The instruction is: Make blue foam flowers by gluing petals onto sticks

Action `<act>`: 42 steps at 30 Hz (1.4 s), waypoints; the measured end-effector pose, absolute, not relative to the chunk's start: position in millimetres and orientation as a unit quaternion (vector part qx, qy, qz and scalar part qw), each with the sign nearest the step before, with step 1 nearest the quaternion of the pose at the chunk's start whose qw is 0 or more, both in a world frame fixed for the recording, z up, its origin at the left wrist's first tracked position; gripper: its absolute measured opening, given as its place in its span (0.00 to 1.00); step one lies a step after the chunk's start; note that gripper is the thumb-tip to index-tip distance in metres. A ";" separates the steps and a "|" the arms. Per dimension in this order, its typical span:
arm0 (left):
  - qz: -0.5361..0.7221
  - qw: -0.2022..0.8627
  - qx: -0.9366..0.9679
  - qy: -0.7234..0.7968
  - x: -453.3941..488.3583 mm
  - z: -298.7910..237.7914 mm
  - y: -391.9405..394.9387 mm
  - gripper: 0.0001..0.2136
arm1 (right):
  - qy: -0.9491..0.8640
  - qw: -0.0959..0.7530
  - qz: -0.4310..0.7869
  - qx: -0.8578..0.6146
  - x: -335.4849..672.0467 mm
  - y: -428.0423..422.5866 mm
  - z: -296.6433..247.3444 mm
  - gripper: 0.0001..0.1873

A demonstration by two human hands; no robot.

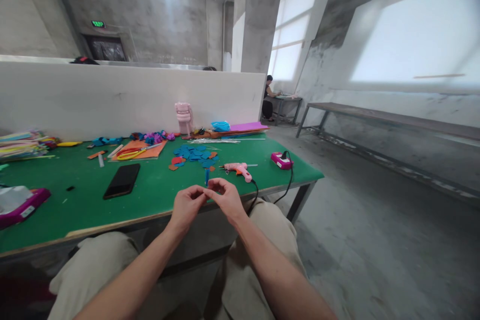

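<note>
A small upright blue piece, perhaps a rolled strip, stands out just above my fingertips. My left hand and my right hand meet at the table's front edge, thumbs and forefingers pinched together around its lower end, which the fingers hide. Beyond them lies a loose pile of blue cut pieces, with a few red and orange ones at its left. To the right of the pile, a pink hot glue gun rests on its side, nozzle pointing left.
A black phone and yellow-red scissors on an orange sheet lie left. The glue gun's cord hangs near a magenta power strip. A pink bottle and purple sheet stand before the white partition. Far off sits a person.
</note>
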State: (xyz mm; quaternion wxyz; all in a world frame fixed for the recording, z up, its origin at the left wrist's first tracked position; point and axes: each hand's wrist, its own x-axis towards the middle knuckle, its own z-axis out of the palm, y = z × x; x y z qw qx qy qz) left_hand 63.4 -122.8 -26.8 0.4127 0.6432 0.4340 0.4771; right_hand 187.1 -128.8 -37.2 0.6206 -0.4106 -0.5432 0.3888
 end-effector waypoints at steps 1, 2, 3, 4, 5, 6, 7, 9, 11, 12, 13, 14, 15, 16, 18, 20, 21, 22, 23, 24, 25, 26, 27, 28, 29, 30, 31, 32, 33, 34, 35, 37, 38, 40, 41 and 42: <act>0.478 0.411 0.642 0.436 63.3 -26.4 -122.8 0.09 | -0.546 0.620 0.382 -0.414 187.4 -128.6 -37.3 0.16; 0.479 0.408 0.642 0.438 63.4 -25.8 -123.0 0.09 | -0.549 0.620 0.375 -0.417 187.7 -128.5 -37.2 0.15; 0.480 0.404 0.642 0.441 63.8 -25.3 -123.3 0.09 | -0.551 0.619 0.369 -0.420 187.8 -128.5 -37.1 0.14; 0.479 0.401 0.643 0.443 64.3 -24.9 -123.8 0.09 | -0.553 0.619 0.364 -0.423 187.8 -128.6 -37.0 0.14; 0.478 0.399 0.643 0.445 65.0 -24.6 -124.3 0.09 | -0.555 0.618 0.360 -0.425 187.7 -128.7 -36.8 0.13; 0.477 0.400 0.642 0.447 65.7 -24.4 -124.9 0.09 | -0.556 0.618 0.357 -0.426 187.6 -128.9 -36.6 0.13; 0.478 0.402 0.640 0.448 66.5 -24.4 -125.5 0.09 | -0.558 0.618 0.355 -0.425 187.4 -129.1 -36.5 0.12; 0.478 0.410 0.634 0.449 67.8 -24.5 -126.4 0.09 | -0.563 0.617 0.352 -0.422 187.1 -129.4 -36.2 0.11; 0.474 0.429 0.628 0.444 68.4 -24.5 -126.7 0.08 | -0.565 0.615 0.351 -0.423 187.4 -129.0 -36.0 0.11; 0.467 0.444 0.627 0.438 68.3 -24.2 -126.6 0.08 | -0.564 0.614 0.350 -0.427 188.1 -128.5 -36.0 0.11; 0.458 0.458 0.626 0.433 67.7 -23.7 -126.1 0.08 | -0.562 0.614 0.348 -0.432 189.0 -127.9 -36.0 0.11; 0.452 0.471 0.623 0.431 66.9 -22.9 -125.4 0.08 | -0.559 0.614 0.344 -0.439 190.3 -127.2 -36.1 0.11; 0.451 0.479 0.617 0.432 65.6 -21.9 -124.5 0.09 | -0.558 0.613 0.338 -0.446 191.8 -126.6 -36.1 0.11; 0.455 0.483 0.608 0.436 64.2 -20.7 -123.4 0.11 | -0.559 0.611 0.329 -0.453 193.3 -126.2 -36.1 0.12; 0.480 0.482 0.586 0.441 61.3 -18.1 -121.4 0.13 | -0.570 0.604 0.302 -0.468 195.7 -126.6 -35.6 0.11; 0.499 0.488 0.571 0.432 59.3 -16.2 -120.1 0.15 | -0.589 0.593 0.267 -0.481 196.0 -128.8 -34.2 0.10; 0.505 0.495 0.565 0.427 58.9 -15.8 -119.8 0.15 | -0.597 0.587 0.251 -0.485 195.2 -130.5 -33.2 0.10; 0.507 0.503 0.558 0.422 58.7 -15.6 -119.6 0.15 | -0.606 0.582 0.239 -0.487 193.9 -132.3 -32.2 0.09; 0.507 0.513 0.552 0.418 58.8 -15.9 -119.6 0.15 | -0.613 0.577 0.232 -0.487 192.2 -134.0 -31.3 0.08; 0.506 0.525 0.545 0.415 59.0 -16.3 -119.6 0.14 | -0.620 0.571 0.228 -0.486 190.3 -135.4 -30.5 0.08; 0.506 0.535 0.538 0.410 59.2 -17.0 -119.6 0.14 | -0.626 0.567 0.227 -0.485 188.6 -136.4 -30.1 0.08; 0.506 0.546 0.533 0.403 59.3 -17.5 -119.5 0.13 | -0.630 0.565 0.228 -0.482 187.1 -136.9 -30.0 0.07; 0.507 0.554 0.527 0.396 59.3 -18.0 -119.4 0.13 | -0.631 0.564 0.232 -0.479 186.0 -136.8 -30.3 0.07; 0.509 0.561 0.521 0.392 59.1 -18.3 -119.2 0.13 | -0.630 0.565 0.238 -0.477 185.3 -136.3 -31.0 0.07; 0.512 0.566 0.514 0.391 58.8 -18.3 -119.0 0.13 | -0.626 0.567 0.250 -0.474 185.0 -135.3 -32.0 0.07; 0.513 0.569 0.508 0.392 58.4 -18.2 -118.9 0.13 | -0.619 0.570 0.269 -0.469 185.0 -134.1 -33.1 0.07; 0.515 0.570 0.504 0.395 58.1 -18.0 -118.8 0.14 | -0.608 0.574 0.296 -0.462 185.2 -132.7 -34.2 0.08; 0.515 0.571 0.502 0.397 57.8 -17.8 -118.7 0.14 | -0.593 0.578 0.331 -0.452 185.6 -131.5 -35.3 0.09; 0.515 0.570 0.501 0.398 57.6 -17.6 -118.8 0.14 | -0.577 0.580 0.367 -0.441 186.0 -130.4 -36.1 0.10; 0.516 0.569 0.501 0.398 57.5 -17.6 -118.9 0.14 | -0.562 0.582 0.401 -0.430 186.4 -129.6 -36.7 0.11; 0.516 0.568 0.503 0.398 57.6 -17.7 -119.0 0.14 | -0.548 0.583 0.428 -0.420 186.7 -129.1 -37.0 0.11; 0.515 0.565 0.508 0.397 58.1 -18.2 -119.2 0.14 | -0.530 0.584 0.457 -0.411 187.1 -128.8 -36.9 0.10; 0.514 0.563 0.511 0.397 58.4 -18.5 -119.3 0.14 | -0.525 0.584 0.464 -0.410 187.1 -128.8 -36.7 0.10; 0.512 0.563 0.515 0.396 59.1 -19.0 -119.6 0.14 | -0.516 0.584 0.476 -0.407 186.9 -129.2 -36.1 0.09; 0.510 0.564 0.515 0.395 59.5 -19.1 -119.8 0.13 | -0.513 0.583 0.482 -0.407 186.7 -129.4 -35.7 0.09; 0.509 0.567 0.515 0.393 59.9 -19.2 -120.0 0.13 | -0.511 0.582 0.485 -0.407 186.5 -129.7 -35.2 0.09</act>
